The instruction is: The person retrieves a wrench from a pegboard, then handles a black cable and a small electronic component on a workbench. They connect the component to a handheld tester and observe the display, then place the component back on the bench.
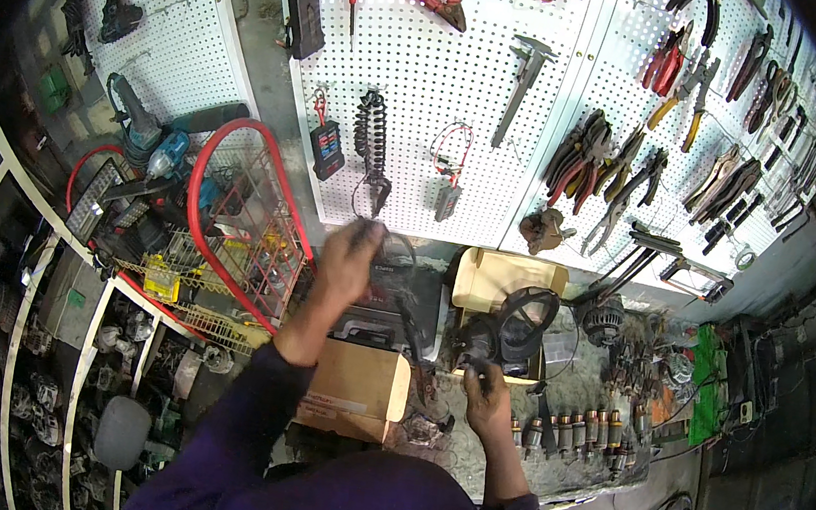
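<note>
Left hand: the left hand (349,260) is raised up toward the white perforated metal pegboard (427,86), blurred; its fingers look curled around a thin dark cable (398,254), though how firmly I cannot tell.
Right hand: the right hand (485,390) sits low at the counter (565,464), fingers pressed together, pinching a small dark part just below the black, rounded power-tool body (505,332).
Key relation: the tool body lies directly beyond the right hand, touching or nearly so; the left hand is well apart to its left and higher. The cable runs from the left hand toward the tool.
Tool position: it rests against an open, pale cardboard tray (506,276).
Nearby: a brown cardboard box (358,382) lies between the forearms; a row of copper-wound motor armatures (574,433) lines the counter's front edge, on the right.
Textures: matte plastic, grimy metal, dusty surface.
</note>
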Motion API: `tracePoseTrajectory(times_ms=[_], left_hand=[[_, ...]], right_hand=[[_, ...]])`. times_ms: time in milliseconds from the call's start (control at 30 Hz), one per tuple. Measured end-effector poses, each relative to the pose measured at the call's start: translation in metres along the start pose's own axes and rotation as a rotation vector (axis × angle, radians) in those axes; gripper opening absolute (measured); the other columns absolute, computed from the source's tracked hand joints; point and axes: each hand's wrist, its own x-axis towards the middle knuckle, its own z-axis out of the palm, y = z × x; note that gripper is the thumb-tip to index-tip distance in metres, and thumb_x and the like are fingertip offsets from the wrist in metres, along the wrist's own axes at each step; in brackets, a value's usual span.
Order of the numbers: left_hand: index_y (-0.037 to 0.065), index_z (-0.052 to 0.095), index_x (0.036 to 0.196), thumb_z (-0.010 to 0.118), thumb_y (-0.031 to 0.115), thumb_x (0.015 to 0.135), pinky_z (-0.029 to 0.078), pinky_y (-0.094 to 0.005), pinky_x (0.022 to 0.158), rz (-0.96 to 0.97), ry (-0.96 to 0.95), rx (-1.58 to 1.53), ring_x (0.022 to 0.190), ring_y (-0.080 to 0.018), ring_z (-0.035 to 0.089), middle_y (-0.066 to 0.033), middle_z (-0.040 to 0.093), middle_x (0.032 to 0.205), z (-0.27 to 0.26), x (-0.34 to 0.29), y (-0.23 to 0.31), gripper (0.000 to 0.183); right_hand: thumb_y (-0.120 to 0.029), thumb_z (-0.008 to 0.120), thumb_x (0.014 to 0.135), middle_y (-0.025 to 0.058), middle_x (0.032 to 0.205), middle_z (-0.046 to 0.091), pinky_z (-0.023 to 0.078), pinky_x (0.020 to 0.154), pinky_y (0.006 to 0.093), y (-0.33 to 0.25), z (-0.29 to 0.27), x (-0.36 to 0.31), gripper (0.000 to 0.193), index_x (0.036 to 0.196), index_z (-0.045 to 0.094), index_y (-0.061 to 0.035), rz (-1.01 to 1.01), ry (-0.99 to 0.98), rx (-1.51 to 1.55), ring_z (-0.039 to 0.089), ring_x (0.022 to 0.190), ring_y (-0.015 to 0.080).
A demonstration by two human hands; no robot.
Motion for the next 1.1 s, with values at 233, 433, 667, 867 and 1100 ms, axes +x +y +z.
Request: tracePoseTrajectory(times_ms=[233, 433, 667, 867, 1100], left_hand=[[-0.005, 0.068, 0.117, 0.062, 0.048, 0.103, 0.052, -0.0360, 0.081, 0.096, 0.171, 0.016, 0.087, -0.0185, 0.064, -0.0093, 0.071, 0.093, -0.031, 0.124, 0.005, 0.056], [-0.006, 0.069, 0.119, 0.062, 0.048, 0.103, 0.051, -0.0372, 0.088, 0.188, 0.295, 0.148, 0.095, -0.0243, 0.066, -0.0173, 0.074, 0.103, -0.037, 0.205, 0.001, 0.057], [-0.004, 0.070, 0.120, 0.067, 0.037, 0.101, 0.051, -0.0403, 0.093, 0.270, 0.391, 0.239, 0.100, -0.0338, 0.068, -0.0225, 0.071, 0.111, -0.029, 0.216, -0.024, 0.045], [-0.002, 0.063, 0.122, 0.075, 0.021, 0.093, 0.050, -0.0447, 0.097, 0.530, 0.542, 0.389, 0.105, -0.0365, 0.064, -0.0217, 0.066, 0.113, 0.009, 0.110, -0.028, 0.039], [-0.001, 0.069, 0.115, 0.078, 0.020, 0.088, 0.054, -0.0411, 0.090, -0.061, -0.299, 0.350, 0.101, -0.0328, 0.070, -0.0186, 0.070, 0.111, 0.079, 0.003, -0.078, 0.035]], right_hand=[[-0.030, 0.068, 0.097, 0.0250, 0.109, 0.071, 0.055, 0.087, 0.0467, 0.080, -0.014, -0.070, 0.035, 0.114, 0.070, 0.0006, 0.150, -0.092, -0.367, 0.070, 0.102, 0.0428], [-0.037, 0.067, 0.097, 0.0228, 0.109, 0.073, 0.054, 0.088, 0.0500, 0.110, -0.011, -0.107, 0.038, 0.114, 0.071, -0.0035, 0.293, -0.207, -0.425, 0.069, 0.103, 0.0426], [-0.041, 0.065, 0.097, 0.0224, 0.108, 0.073, 0.054, 0.088, 0.0504, 0.116, 0.007, -0.103, 0.040, 0.112, 0.072, -0.0052, 0.297, -0.359, -0.501, 0.069, 0.103, 0.0419], [-0.041, 0.066, 0.096, 0.0235, 0.108, 0.073, 0.054, 0.087, 0.0518, 0.115, 0.016, -0.099, 0.041, 0.112, 0.072, -0.0038, 0.302, -0.355, -0.473, 0.069, 0.103, 0.0435], [-0.039, 0.066, 0.095, 0.0230, 0.109, 0.072, 0.054, 0.089, 0.0526, 0.119, 0.015, -0.095, 0.039, 0.111, 0.072, -0.0034, 0.253, -0.433, -0.484, 0.068, 0.105, 0.0437]])
